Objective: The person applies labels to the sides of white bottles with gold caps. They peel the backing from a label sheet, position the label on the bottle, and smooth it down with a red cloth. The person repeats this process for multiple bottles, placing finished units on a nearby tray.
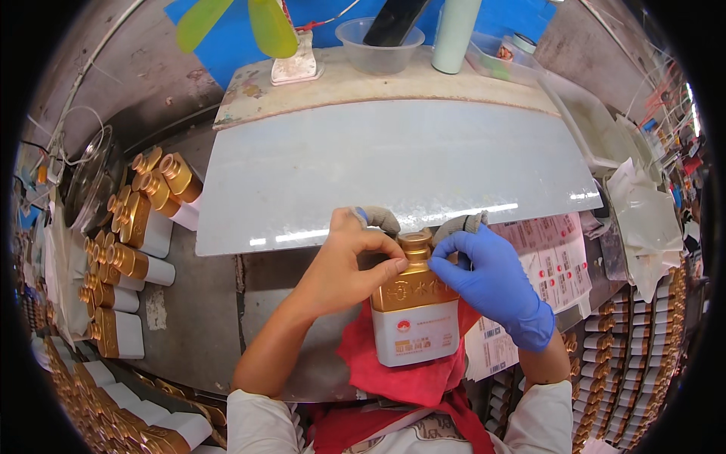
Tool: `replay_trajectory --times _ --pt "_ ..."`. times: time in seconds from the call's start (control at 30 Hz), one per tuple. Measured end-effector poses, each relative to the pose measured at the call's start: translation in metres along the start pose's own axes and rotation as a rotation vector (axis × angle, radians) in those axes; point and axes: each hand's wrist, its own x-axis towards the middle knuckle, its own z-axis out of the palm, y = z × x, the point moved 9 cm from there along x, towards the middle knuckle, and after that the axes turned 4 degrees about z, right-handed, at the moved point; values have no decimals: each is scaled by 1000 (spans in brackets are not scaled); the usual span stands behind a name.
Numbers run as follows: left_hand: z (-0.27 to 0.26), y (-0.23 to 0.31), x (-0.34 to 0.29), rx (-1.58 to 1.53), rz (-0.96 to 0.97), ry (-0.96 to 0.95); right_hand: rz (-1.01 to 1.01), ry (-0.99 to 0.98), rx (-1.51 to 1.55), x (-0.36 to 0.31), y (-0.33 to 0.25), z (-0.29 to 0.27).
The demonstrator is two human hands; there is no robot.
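A pale grey surface (393, 170) stretches beyond the fingers, blue wall behind. Left hand (344, 265) and gloved right hand (495, 280) pinch the gold-and-white bottle (414, 310) at its neck (over red cloth (401, 371)). More bottles (132, 242) lie left, label sheets (556, 265) right.

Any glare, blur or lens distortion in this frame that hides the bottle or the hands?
Head view: strong fisheye, so the pale board's edges bow and the corners go black. A bright glare streak lies along the board's near edge, just behind the bottle. The bottle, left hand and gloved right hand are sharp and evenly lit; the stacked bottles near the rim smear.
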Motion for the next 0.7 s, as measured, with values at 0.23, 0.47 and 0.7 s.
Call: replay_trajectory --times 0.23,0.47,0.7 --pt "-2 3 2 88 18 62 -55 86 -34 2 1 -1" --pt "-2 -2 5 86 -21 39 -4 21 -38 5 5 2" --pt "-3 -3 9 83 -13 -4 17 -13 -18 8 10 4"
